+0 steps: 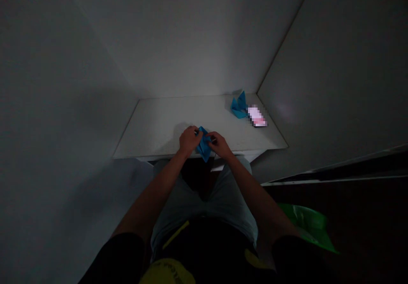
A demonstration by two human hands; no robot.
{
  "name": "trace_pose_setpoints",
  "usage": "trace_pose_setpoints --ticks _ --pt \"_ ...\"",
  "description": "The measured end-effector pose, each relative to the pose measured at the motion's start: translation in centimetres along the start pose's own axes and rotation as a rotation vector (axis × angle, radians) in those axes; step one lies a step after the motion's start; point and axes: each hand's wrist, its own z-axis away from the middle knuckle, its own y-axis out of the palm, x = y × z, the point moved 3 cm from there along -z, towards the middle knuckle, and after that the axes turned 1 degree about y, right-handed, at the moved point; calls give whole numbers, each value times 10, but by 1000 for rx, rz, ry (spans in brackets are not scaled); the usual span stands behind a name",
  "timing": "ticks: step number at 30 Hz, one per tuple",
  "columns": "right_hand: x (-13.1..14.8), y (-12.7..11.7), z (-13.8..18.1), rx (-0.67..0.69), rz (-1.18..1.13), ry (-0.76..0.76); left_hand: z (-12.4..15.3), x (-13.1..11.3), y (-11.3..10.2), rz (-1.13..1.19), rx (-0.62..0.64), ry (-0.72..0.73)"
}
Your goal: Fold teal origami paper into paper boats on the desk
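A folded sheet of blue paper (204,147) is held between my two hands, over the front edge of the white table. My left hand (189,140) grips its upper left side, fingers closed on it. On the other side, my right hand (219,144) pinches the paper's right edge with thumb and forefinger. The piece looks diamond-shaped, with its lower point hanging toward my lap; its inner folds are too dim to make out. Farther back on the right stands another blue folded paper piece (239,106) with two raised points, like a paper boat.
A phone (256,116) with a lit, blurred-out screen lies beside the paper boat. The white table (153,124) is enclosed by walls at the left, back and right. A green plastic object (307,222) is low on my right, near the dark floor.
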Motion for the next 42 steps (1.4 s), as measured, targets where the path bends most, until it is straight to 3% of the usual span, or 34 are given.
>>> trace_pose_setpoints --ticks 11,15,18,24,29,35,42 --pt "-7 -4 -3 -29 -43 58 -13 9 -8 435 1 -205" --pt "-14 -4 -5 -92 6 56 0 -5 -17 252 -74 -40" --pt "-17 -5 -7 -136 56 16 16 -18 -15 86 -42 87" --pt "-19 -4 -7 -135 140 -3 28 -22 -3 -131 28 105" --pt "-18 -4 -5 -180 155 -6 26 -15 -6 -113 23 -15" --pt "-10 -4 0 -177 136 -38 22 -18 -16 -100 23 -25" --pt "3 -8 1 -129 83 -66 6 -13 -25 105 -50 22"
